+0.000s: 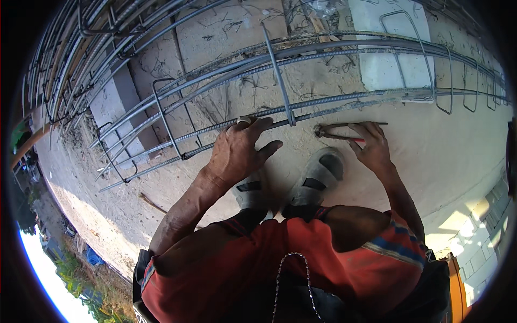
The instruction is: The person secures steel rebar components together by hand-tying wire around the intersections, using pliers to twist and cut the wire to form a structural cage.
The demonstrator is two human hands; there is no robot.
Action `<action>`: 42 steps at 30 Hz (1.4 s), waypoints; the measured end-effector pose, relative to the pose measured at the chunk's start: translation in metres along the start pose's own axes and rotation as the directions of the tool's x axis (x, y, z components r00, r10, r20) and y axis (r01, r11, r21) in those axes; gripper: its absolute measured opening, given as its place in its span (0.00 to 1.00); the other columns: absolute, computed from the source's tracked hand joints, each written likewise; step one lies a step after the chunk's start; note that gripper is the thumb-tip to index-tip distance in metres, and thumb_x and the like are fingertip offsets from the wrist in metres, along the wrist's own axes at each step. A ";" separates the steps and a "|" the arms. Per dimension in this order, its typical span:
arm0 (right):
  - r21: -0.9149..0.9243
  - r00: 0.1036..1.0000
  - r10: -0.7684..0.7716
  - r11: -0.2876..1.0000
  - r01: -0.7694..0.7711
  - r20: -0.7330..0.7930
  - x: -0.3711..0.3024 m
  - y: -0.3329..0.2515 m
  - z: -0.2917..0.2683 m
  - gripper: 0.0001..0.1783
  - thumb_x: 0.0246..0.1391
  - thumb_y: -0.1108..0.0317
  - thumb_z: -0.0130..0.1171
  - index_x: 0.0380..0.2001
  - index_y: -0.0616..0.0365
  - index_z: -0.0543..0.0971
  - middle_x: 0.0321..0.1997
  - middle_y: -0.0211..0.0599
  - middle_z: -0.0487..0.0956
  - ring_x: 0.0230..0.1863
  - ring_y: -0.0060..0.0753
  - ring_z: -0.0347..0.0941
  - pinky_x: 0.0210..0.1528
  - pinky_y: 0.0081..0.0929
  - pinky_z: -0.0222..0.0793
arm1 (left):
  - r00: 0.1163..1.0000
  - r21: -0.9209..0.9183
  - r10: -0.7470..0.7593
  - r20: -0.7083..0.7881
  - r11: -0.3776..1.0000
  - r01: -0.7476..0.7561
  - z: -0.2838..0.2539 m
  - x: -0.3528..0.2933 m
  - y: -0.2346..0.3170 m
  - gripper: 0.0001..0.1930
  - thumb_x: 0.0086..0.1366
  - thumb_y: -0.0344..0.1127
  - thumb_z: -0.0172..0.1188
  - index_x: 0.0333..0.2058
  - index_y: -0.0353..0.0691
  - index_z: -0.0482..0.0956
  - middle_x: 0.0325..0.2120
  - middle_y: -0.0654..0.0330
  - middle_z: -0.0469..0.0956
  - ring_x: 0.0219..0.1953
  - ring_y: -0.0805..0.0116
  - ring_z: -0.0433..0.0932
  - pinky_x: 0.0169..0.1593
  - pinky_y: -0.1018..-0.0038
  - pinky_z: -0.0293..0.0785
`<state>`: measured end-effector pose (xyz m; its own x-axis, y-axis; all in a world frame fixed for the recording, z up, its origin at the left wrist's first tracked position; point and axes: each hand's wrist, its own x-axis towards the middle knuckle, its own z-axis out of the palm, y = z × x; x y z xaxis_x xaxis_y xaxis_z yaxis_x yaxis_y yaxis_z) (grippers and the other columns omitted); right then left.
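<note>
My left hand (237, 148) is at the near side of a long cage of ribbed steel bars. Its fingers curl over a lower rebar (318, 102), while the thumb sticks out to the right, away from the bar. A ring shows on one finger. In my right hand (374, 146) is a pair of pincers (319, 131), jaws pointing left and a bit of red on one handle. The pincers are just on the near side of the cage, apart from the bars. A bent steel stirrup (277, 72) stands across the bars between my hands.
More bundled bars and stirrups (81, 70) are stacked at the far left. White blocks (396, 70) lie under the cage, with scraps of tie wire (231, 26) around them. My shoes (320, 175) are on the concrete floor (452, 156). Pale blocks (482, 250) are at the lower right.
</note>
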<state>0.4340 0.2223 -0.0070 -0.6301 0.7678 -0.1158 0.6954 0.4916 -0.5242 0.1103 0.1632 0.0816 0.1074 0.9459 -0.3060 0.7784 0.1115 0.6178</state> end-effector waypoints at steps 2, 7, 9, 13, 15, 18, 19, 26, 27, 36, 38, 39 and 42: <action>-0.011 0.997 0.036 0.999 -0.037 -0.065 -0.002 0.005 -0.006 0.19 0.39 0.72 0.65 0.39 0.56 0.78 0.37 0.38 0.74 0.38 0.40 0.72 0.39 0.32 0.70 | 0.997 -0.088 -0.077 -0.007 0.993 0.076 0.009 -0.008 -0.009 0.22 0.52 0.44 0.65 0.43 0.39 0.76 0.30 0.50 0.78 0.30 0.51 0.78 0.34 0.64 0.75; 0.011 0.723 0.167 0.977 -0.215 -0.671 0.035 0.023 -0.080 0.16 0.48 0.66 0.62 0.42 0.57 0.78 0.39 0.41 0.75 0.39 0.35 0.73 0.32 0.26 0.69 | 0.982 -0.161 -0.146 0.120 0.973 0.164 0.005 0.003 -0.006 0.20 0.55 0.46 0.63 0.39 0.36 0.78 0.26 0.47 0.79 0.27 0.53 0.79 0.32 0.64 0.74; -0.041 0.694 0.187 0.954 -0.298 -0.695 0.049 0.054 -0.105 0.14 0.51 0.63 0.59 0.41 0.57 0.79 0.38 0.42 0.76 0.35 0.35 0.73 0.30 0.26 0.69 | 0.987 -0.221 -0.089 0.137 0.968 0.118 0.005 0.018 0.002 0.18 0.57 0.43 0.61 0.39 0.34 0.77 0.23 0.48 0.78 0.23 0.57 0.77 0.29 0.67 0.72; 0.049 0.789 0.409 0.898 -0.437 -0.458 0.066 0.082 -0.126 0.13 0.53 0.60 0.57 0.34 0.59 0.81 0.24 0.47 0.77 0.24 0.41 0.73 0.27 0.31 0.67 | 0.990 -0.266 -0.030 0.139 0.962 0.066 0.006 0.022 0.001 0.15 0.60 0.41 0.57 0.38 0.34 0.77 0.19 0.49 0.76 0.20 0.59 0.76 0.26 0.69 0.69; -0.028 0.810 0.374 0.902 -0.431 -0.451 0.069 0.071 -0.128 0.12 0.52 0.61 0.57 0.31 0.59 0.81 0.20 0.49 0.75 0.21 0.45 0.72 0.27 0.33 0.66 | 0.992 -0.246 -0.040 0.122 0.967 0.069 0.007 0.018 -0.003 0.14 0.60 0.42 0.57 0.36 0.36 0.78 0.21 0.49 0.77 0.24 0.53 0.77 0.30 0.65 0.71; -0.160 0.855 0.290 0.908 -0.388 -0.429 0.071 0.038 -0.129 0.12 0.52 0.61 0.57 0.28 0.58 0.81 0.19 0.52 0.74 0.21 0.52 0.71 0.25 0.38 0.65 | 0.997 -0.243 -0.036 0.069 0.969 0.052 0.009 0.013 -0.008 0.13 0.60 0.43 0.56 0.33 0.39 0.79 0.22 0.49 0.78 0.28 0.46 0.77 0.33 0.59 0.73; -0.217 0.883 0.263 0.906 -0.364 -0.388 0.071 0.026 -0.127 0.13 0.52 0.60 0.56 0.27 0.59 0.81 0.19 0.53 0.74 0.20 0.53 0.71 0.25 0.38 0.65 | 0.999 -0.252 -0.023 0.042 0.967 0.033 0.010 0.013 -0.011 0.13 0.60 0.43 0.56 0.33 0.39 0.79 0.20 0.49 0.77 0.27 0.46 0.77 0.33 0.58 0.73; -0.248 0.920 0.336 0.891 -0.380 -0.203 0.076 0.016 -0.140 0.10 0.50 0.64 0.58 0.28 0.60 0.81 0.22 0.53 0.76 0.22 0.52 0.72 0.25 0.37 0.66 | 0.995 -0.249 -0.042 0.090 0.966 0.063 0.011 0.010 -0.012 0.15 0.61 0.45 0.55 0.36 0.38 0.79 0.20 0.47 0.76 0.24 0.48 0.77 0.30 0.62 0.72; -0.245 0.921 0.334 0.893 -0.378 -0.202 0.074 0.018 -0.142 0.10 0.50 0.64 0.58 0.28 0.60 0.81 0.22 0.53 0.76 0.22 0.52 0.72 0.25 0.37 0.66 | 0.996 -0.239 -0.035 0.082 0.970 0.054 0.014 0.011 -0.014 0.15 0.61 0.45 0.56 0.36 0.38 0.79 0.19 0.48 0.76 0.24 0.49 0.77 0.30 0.62 0.72; -0.044 0.947 0.317 0.947 -0.319 -0.050 0.094 0.041 -0.145 0.22 0.53 0.51 0.56 0.25 0.64 0.80 0.11 0.35 0.70 0.14 0.23 0.62 0.20 0.25 0.58 | 0.979 -0.108 -0.151 -0.138 0.985 0.136 -0.004 0.014 0.008 0.15 0.57 0.45 0.61 0.30 0.37 0.81 0.19 0.50 0.77 0.22 0.52 0.77 0.27 0.66 0.72; 0.045 0.941 0.338 0.940 -0.338 0.009 0.103 0.045 -0.151 0.23 0.56 0.53 0.54 0.21 0.65 0.76 0.12 0.29 0.68 0.15 0.17 0.59 0.20 0.19 0.57 | 0.921 -0.001 -0.075 -0.382 0.997 0.080 -0.009 0.027 0.013 0.14 0.56 0.43 0.63 0.29 0.35 0.81 0.21 0.52 0.79 0.24 0.59 0.78 0.26 0.70 0.71; 0.203 0.929 0.365 0.907 -0.370 0.062 0.111 0.048 -0.149 0.24 0.57 0.52 0.52 0.21 0.63 0.75 0.11 0.29 0.67 0.15 0.17 0.61 0.19 0.19 0.57 | 0.902 -0.019 -0.071 -0.426 0.997 0.070 -0.019 0.036 0.022 0.14 0.56 0.43 0.63 0.30 0.35 0.81 0.21 0.52 0.79 0.25 0.60 0.78 0.27 0.70 0.71; 0.499 0.936 0.313 0.792 -0.351 0.162 0.119 0.067 -0.135 0.25 0.58 0.48 0.49 0.20 0.59 0.71 0.09 0.25 0.61 0.11 0.17 0.59 0.14 0.18 0.54 | 0.859 0.015 0.025 -0.512 1.000 -0.020 -0.036 0.079 0.039 0.16 0.57 0.44 0.62 0.35 0.35 0.81 0.26 0.49 0.79 0.27 0.60 0.78 0.31 0.67 0.73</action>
<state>0.4525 0.4019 0.0580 -0.4279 0.8060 -0.4090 0.5995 -0.0855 -0.7958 0.1272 0.2534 0.1079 -0.2051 0.9709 0.1234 0.7852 0.0880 0.6129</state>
